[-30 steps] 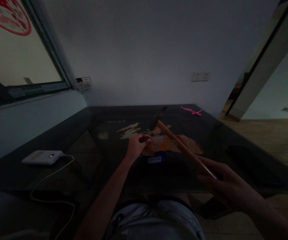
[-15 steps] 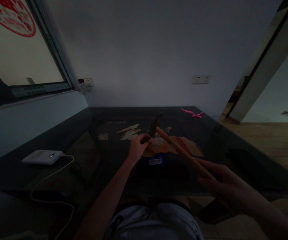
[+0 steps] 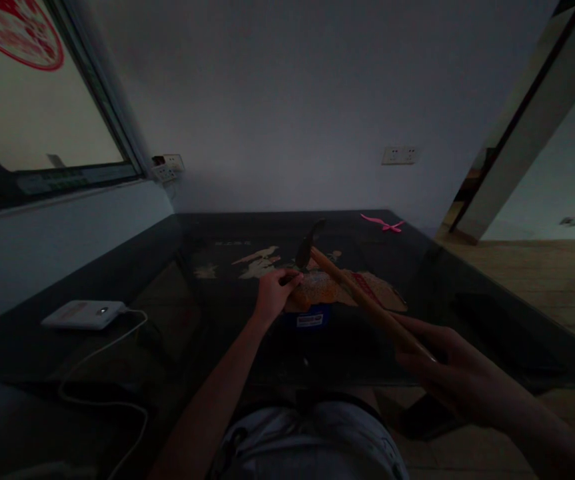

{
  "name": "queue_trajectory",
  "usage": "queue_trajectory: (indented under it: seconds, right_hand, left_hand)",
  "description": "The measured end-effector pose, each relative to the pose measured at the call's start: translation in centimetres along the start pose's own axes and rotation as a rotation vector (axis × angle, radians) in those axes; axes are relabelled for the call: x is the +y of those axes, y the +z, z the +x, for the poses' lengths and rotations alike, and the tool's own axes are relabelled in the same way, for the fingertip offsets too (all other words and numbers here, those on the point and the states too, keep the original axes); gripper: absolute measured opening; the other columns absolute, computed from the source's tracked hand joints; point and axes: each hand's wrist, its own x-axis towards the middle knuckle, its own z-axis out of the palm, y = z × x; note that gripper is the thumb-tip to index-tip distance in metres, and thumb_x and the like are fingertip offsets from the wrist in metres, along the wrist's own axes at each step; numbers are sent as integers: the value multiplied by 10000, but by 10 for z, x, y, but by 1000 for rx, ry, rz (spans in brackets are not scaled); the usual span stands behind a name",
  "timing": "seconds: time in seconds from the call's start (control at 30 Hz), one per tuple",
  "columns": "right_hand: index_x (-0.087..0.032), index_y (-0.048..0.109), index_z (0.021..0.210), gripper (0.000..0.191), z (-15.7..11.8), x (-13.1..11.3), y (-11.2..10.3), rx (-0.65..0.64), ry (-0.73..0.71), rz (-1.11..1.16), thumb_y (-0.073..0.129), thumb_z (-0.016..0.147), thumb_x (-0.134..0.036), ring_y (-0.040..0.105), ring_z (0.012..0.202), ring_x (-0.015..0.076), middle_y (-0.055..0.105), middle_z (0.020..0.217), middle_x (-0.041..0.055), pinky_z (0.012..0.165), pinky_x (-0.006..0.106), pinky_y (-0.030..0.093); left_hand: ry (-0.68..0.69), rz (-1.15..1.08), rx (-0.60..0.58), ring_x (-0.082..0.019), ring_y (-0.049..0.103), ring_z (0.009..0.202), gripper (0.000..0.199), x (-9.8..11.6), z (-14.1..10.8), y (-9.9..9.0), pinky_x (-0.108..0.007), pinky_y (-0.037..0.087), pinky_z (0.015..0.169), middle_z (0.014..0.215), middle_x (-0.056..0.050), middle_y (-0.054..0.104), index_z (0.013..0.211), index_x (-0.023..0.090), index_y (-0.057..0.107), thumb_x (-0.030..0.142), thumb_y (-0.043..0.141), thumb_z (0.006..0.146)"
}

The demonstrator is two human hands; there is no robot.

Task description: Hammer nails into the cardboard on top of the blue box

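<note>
My right hand (image 3: 442, 363) is wrapped round the wooden handle of a hammer (image 3: 354, 287). The hammer's dark head is raised just above and beyond the fingertips of my left hand (image 3: 274, 293). That hand is closed in a pinch at the left end of a crumpled brown sheet, paper or cardboard (image 3: 384, 293), with a dark red band. Whatever lies between its fingertips is too small and dim to make out. Beneath the sheet's near edge is a blue box-like thing (image 3: 312, 319) with a white label.
The dark glossy table (image 3: 207, 347) carries a printed bird-and-flower picture. A white power bank (image 3: 84, 315) with a white cable lies at the left. A pink ribbon (image 3: 390, 227) is at the back right, and a dark flat object (image 3: 507, 333) at the right.
The hammer's head has lifted a little, away from the left fingertips. My left hand keeps its pinch at the same spot, and the view has shifted slightly.
</note>
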Motion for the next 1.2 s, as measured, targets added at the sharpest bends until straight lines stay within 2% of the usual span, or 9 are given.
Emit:
queue_trajectory:
  seconds: [0.27, 0.43, 0.5, 0.63, 0.8, 0.87, 0.97, 1.1, 1.2]
  right_hand:
    - [-218, 625, 1245, 534, -1, -9, -3, -89, 8, -7, 672, 750, -413, 670, 914, 259, 706, 1104, 68, 756, 318, 574]
    - [-231, 530, 1341, 599, -3, -4, -3, -98, 63, 48, 640, 781, -415, 615, 510, 163, 683, 685, 13, 421, 234, 519]
    - [-262, 545, 1329, 577, -3, -1, -3, -103, 74, 76, 645, 777, -394, 593, 469, 170, 644, 596, -2, 378, 238, 491]
    - [-276, 595, 1280, 543, -3, 4, -3, -100, 81, 59, 671, 755, -392, 609, 539, 184, 680, 707, 19, 422, 250, 508]
    - [-211, 488, 1372, 628, -3, 6, -5, -105, 69, 25, 619, 804, -446, 619, 594, 171, 675, 774, 28, 460, 233, 518]
    - [-215, 527, 1341, 593, -2, 6, -5, -117, 30, 17, 634, 798, -427, 663, 776, 221, 705, 908, 51, 634, 290, 570]
    - [-225, 603, 1270, 527, -1, 3, -3, -103, -24, 13, 667, 774, -391, 625, 1012, 288, 691, 1105, 69, 874, 378, 519]
    - [-219, 579, 1296, 555, -1, 2, -1, -87, 7, 14, 657, 779, -403, 665, 908, 285, 724, 930, 62, 731, 349, 574]
    - [-227, 550, 1323, 575, -1, 2, -1, -114, -4, 31, 648, 788, -414, 650, 960, 282, 706, 1055, 63, 803, 357, 552]
  left_hand:
    - [-12, 124, 1, -199, 666, 719, 114, 5, 0, -2, -282, 496, 653, 769, -37, 725, 770, 176, 709, 283, 676, 749]
    - [-14, 107, 11, -199, 664, 719, 112, 6, 0, -2, -284, 485, 654, 763, -37, 726, 768, 176, 712, 282, 684, 745]
    - [-14, 103, 6, -199, 662, 707, 116, 6, 0, -1, -283, 484, 639, 752, -35, 724, 766, 177, 713, 286, 679, 747]
    - [-7, 111, -11, -192, 661, 703, 110, 5, 0, -1, -278, 484, 636, 750, -34, 723, 754, 176, 715, 270, 659, 761]
    - [-33, 111, -8, -198, 665, 712, 120, 5, 0, 0, -285, 485, 643, 755, -37, 725, 768, 172, 715, 284, 677, 750]
    - [-35, 122, -3, -202, 665, 715, 116, 5, 1, -1, -287, 483, 644, 751, -40, 724, 771, 169, 717, 276, 680, 748]
    - [-23, 132, -5, -199, 666, 712, 92, 6, 0, -1, -287, 484, 651, 757, -39, 726, 766, 170, 719, 251, 679, 748]
    - [-23, 115, -8, -199, 672, 731, 75, 9, -1, -2, -294, 501, 676, 773, -33, 731, 763, 179, 715, 243, 677, 750]
    - [-27, 127, 9, -204, 672, 742, 70, 9, -1, -2, -299, 507, 684, 770, -34, 732, 756, 183, 714, 246, 689, 740]
